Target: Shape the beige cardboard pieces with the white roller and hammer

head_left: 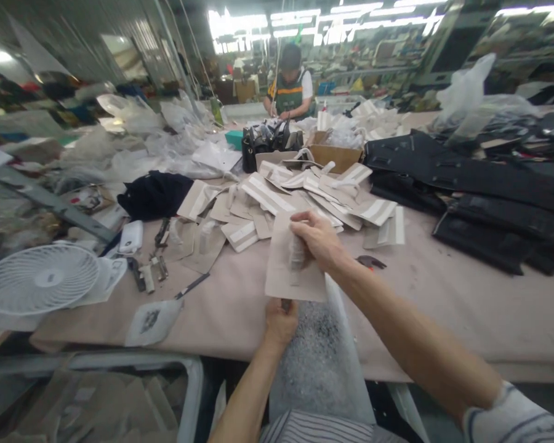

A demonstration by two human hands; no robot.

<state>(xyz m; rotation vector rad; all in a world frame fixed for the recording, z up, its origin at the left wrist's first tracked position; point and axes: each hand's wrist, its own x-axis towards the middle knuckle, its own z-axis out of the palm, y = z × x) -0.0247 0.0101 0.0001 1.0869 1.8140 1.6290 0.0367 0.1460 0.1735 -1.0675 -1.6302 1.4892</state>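
A flat beige piece (279, 261) with a clear plastic-looking strip on its face is raised above the near edge of the table. The fingers of my right hand (316, 237) pinch its upper right side. Just below the piece's lower edge, my left hand (281, 320) is closed round a small dark item, mostly hidden in the fist. Behind them lies a loose pile of similar beige pieces with white strips (263, 194). Under my hands, a grey speckled board (321, 357) extends toward my lap.
A white fan (46, 278), a white device (131, 237) and small tools (150, 274) lie left. Red-handled pliers (372, 263) rest right of my hands. Black material (471, 178) covers the right back. A person (292, 86) sits across the table. A bin (194, 394) stands lower left.
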